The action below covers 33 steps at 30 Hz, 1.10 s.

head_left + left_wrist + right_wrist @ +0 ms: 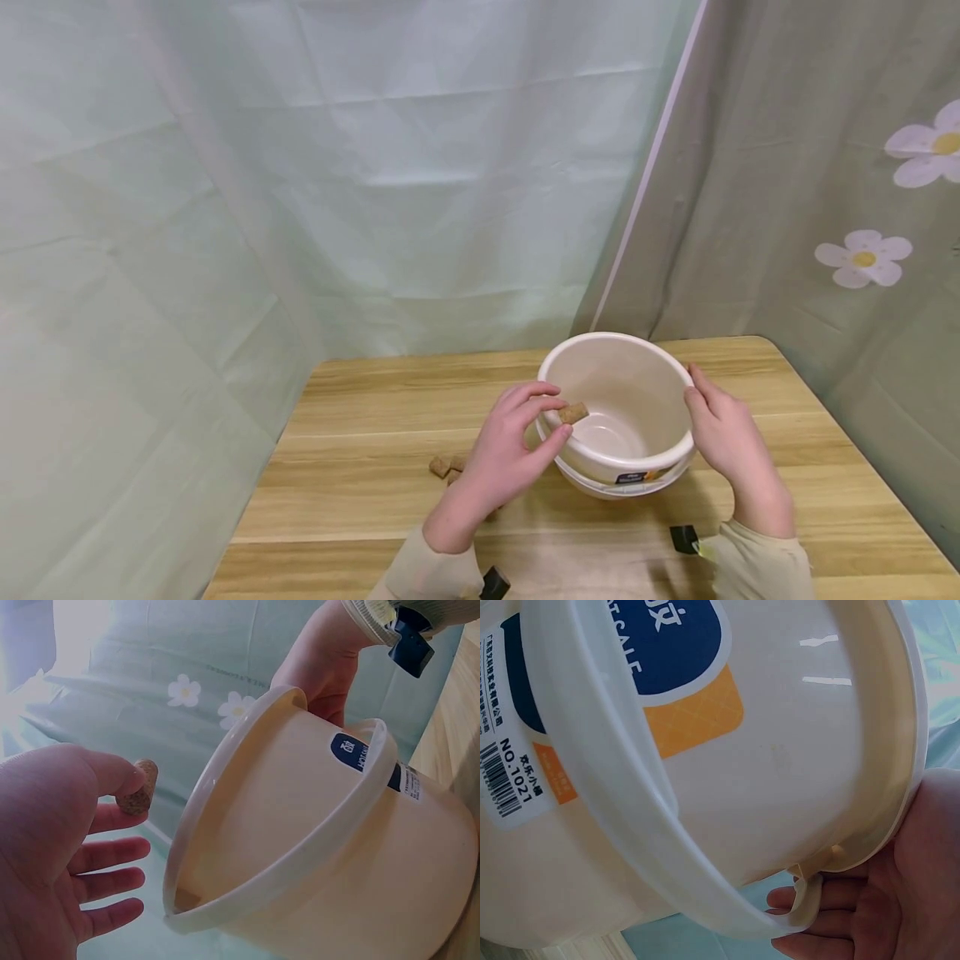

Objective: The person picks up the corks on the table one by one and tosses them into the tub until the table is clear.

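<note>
A cork (573, 413) is pinched between the thumb and fingers of my left hand (510, 450), over the near-left rim of a white plastic bucket (652, 379). In the left wrist view the cork (140, 787) sits at the thumb tip and index finger, apart from the bucket, and the other fingers are spread. My right hand (727, 429) grips the bucket's right rim. From the right wrist, its fingers (840, 922) show below the rim, beside the hinge of the bucket's handle (622, 787). The bucket stands tilted toward me.
Several more corks (439, 467) lie on the wooden table (360, 483) left of the bucket, partly hidden behind my left hand and forearm. A pale green curtain (465, 183) hangs behind the table, and a grey flowered one (750, 208) hangs to the right.
</note>
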Available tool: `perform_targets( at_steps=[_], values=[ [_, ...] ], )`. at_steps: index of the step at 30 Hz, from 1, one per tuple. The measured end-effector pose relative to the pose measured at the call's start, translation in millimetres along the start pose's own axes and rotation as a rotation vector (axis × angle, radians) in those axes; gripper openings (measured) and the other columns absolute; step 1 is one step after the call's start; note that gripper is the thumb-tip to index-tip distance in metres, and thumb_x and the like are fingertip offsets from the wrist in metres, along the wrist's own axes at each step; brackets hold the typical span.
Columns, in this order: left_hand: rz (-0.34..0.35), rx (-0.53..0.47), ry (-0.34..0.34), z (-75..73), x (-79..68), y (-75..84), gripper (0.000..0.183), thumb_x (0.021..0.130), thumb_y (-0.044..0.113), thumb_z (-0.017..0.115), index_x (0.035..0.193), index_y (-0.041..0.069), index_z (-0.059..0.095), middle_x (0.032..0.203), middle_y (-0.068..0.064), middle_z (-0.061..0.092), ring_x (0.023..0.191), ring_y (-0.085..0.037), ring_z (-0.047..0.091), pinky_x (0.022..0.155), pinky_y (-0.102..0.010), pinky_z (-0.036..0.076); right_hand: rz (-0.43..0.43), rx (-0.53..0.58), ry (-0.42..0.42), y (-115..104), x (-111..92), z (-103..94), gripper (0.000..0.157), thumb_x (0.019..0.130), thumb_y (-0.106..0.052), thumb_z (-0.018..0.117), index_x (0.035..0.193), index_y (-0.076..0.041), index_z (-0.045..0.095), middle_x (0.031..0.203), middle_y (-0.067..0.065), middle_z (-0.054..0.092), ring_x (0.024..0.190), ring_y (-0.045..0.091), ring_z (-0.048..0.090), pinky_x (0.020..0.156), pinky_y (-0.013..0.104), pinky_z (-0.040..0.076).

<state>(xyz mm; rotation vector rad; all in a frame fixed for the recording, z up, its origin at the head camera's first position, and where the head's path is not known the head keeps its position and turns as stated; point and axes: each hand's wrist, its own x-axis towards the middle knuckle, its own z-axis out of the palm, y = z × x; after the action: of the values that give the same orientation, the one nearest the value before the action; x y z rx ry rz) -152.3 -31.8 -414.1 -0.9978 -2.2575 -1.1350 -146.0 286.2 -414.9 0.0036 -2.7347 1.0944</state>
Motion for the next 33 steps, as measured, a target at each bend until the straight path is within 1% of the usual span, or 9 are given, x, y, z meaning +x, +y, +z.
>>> perform_targets(
  at_steps=[3, 6, 12, 20, 27, 33],
  values=[
    [0.022, 0.007, 0.014, 0.5, 3.6, 1.6, 0.025, 0.098, 0.022, 0.080, 0.119, 0.009, 0.076, 0.133, -0.001, 0.069, 0.130, -0.020, 0.060, 0.112, -0.039, 0.049, 0.003, -0.001, -0.001, 0.3, -0.1, 0.0, 0.061, 0.117, -0.035, 0.031, 0.161, 0.008, 0.035, 0.161, 0.031, 0.039, 0.145, 0.057, 0.039, 0.115, 0.073, 0.033],
    [0.038, 0.012, 0.012, 0.3, 8.6, 4.6, 0.025, 0.098, 0.022, 0.080, 0.118, 0.008, 0.076, 0.131, -0.002, 0.069, 0.128, -0.021, 0.061, 0.112, -0.037, 0.048, 0.006, -0.001, -0.010, 0.3, 0.0, 0.0, 0.062, 0.117, -0.036, 0.030, 0.161, 0.007, 0.034, 0.162, 0.031, 0.038, 0.146, 0.057, 0.039, 0.115, 0.073, 0.033],
    [0.073, 0.058, -0.018, 2.2, 18.9, 9.4, 0.027, 0.097, 0.021, 0.079, 0.119, 0.005, 0.077, 0.128, -0.004, 0.070, 0.125, -0.023, 0.062, 0.113, -0.034, 0.047, 0.013, -0.009, -0.024, -0.2, -0.6, -1.3, 0.063, 0.117, -0.038, 0.028, 0.162, 0.007, 0.032, 0.163, 0.031, 0.036, 0.146, 0.058, 0.037, 0.115, 0.074, 0.032],
    [0.127, 0.110, -0.061, 9.5, 29.4, 10.8, 0.025, 0.098, 0.022, 0.079, 0.118, 0.008, 0.077, 0.125, -0.003, 0.071, 0.121, -0.022, 0.063, 0.109, -0.032, 0.050, 0.011, -0.015, -0.019, -0.3, -0.3, -1.3, 0.063, 0.117, -0.037, 0.028, 0.162, 0.007, 0.033, 0.162, 0.032, 0.037, 0.145, 0.058, 0.038, 0.115, 0.074, 0.033],
    [0.105, 0.133, -0.102, 15.9, 39.3, 11.3, 0.023, 0.099, 0.023, 0.078, 0.117, 0.009, 0.077, 0.124, -0.003, 0.070, 0.121, -0.019, 0.064, 0.107, -0.030, 0.051, 0.011, -0.011, -0.025, 0.0, 0.2, -1.8, 0.063, 0.117, -0.038, 0.029, 0.162, 0.006, 0.033, 0.163, 0.030, 0.036, 0.146, 0.058, 0.037, 0.115, 0.074, 0.032],
    [0.119, 0.145, -0.133, 21.2, 44.1, 13.2, 0.023, 0.100, 0.024, 0.077, 0.117, 0.009, 0.077, 0.123, -0.002, 0.070, 0.118, -0.018, 0.065, 0.104, -0.030, 0.053, 0.005, -0.010, -0.019, 0.5, 0.3, -1.1, 0.063, 0.117, -0.038, 0.029, 0.162, 0.006, 0.034, 0.163, 0.030, 0.037, 0.146, 0.057, 0.038, 0.115, 0.074, 0.032]
  ],
)
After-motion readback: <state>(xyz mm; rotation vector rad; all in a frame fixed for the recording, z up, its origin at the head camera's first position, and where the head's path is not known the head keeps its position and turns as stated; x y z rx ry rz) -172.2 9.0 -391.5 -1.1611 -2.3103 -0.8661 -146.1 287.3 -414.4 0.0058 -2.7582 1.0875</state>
